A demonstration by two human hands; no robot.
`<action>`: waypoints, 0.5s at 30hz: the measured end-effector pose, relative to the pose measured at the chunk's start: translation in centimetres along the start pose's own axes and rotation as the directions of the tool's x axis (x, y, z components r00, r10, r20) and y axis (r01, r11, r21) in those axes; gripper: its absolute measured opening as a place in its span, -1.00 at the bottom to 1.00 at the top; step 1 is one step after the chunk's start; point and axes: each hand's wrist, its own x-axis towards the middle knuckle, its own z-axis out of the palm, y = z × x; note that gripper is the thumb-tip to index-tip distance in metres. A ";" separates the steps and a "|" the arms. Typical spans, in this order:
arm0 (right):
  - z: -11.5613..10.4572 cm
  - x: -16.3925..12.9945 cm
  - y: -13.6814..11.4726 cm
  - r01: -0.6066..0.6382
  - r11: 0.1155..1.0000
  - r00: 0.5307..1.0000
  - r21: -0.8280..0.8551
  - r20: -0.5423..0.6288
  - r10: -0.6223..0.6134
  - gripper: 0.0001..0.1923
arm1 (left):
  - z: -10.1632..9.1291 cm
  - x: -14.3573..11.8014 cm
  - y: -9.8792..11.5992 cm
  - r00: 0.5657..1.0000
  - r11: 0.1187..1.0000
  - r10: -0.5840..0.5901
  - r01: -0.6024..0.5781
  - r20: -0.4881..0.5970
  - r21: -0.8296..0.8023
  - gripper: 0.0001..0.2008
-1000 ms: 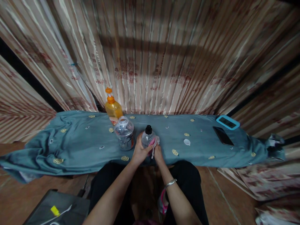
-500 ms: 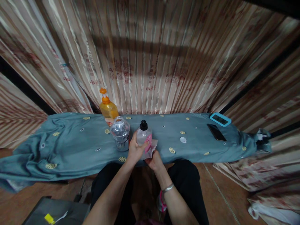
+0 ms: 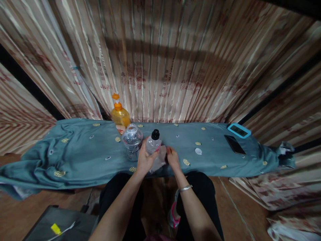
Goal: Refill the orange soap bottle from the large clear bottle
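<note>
Clear plastic, black-capped, the small bottle [image 3: 152,143] stands at frame centre on the blue-clothed surface [image 3: 80,154]; left hand [image 3: 143,160] has its grip wrapped round it; right hand [image 3: 172,158] pinches the pale cloth [image 3: 158,162] against its side; steadying the base firmly would suit the wiping best.

Teal cloth [image 3: 75,157] w/ gold dots, orange bottle [image 3: 120,114], clear bottle [image 3: 152,144] w/ blk cap.

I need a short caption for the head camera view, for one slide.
Left hand grips a small black-capped bottle while the right hand peels its label, over a blue-green cloth.
</note>
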 end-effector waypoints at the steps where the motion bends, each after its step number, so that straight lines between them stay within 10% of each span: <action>1: -0.7 -0.4 -0.4 0.029 0.999 0.999 -0.039 -0.030 -0.030 -0.61 | 0.0 0.0 0.0 1.000 1.000 0.002 -0.002 0.003 -0.007 -0.42; 8: -0.9 -5.5 -5.3 0.344 0.936 0.908 -0.069 0.280 -0.313 -0.33 | 0.8 -0.2 0.1 0.999 1.000 -0.009 0.010 0.050 -0.016 -0.43; 15: 0.1 -5.1 -5.8 0.309 0.935 0.939 -0.174 0.214 -0.271 -0.55 | 1.7 -0.5 -0.1 0.983 1.000 0.016 -0.015 0.185 -0.008 -0.44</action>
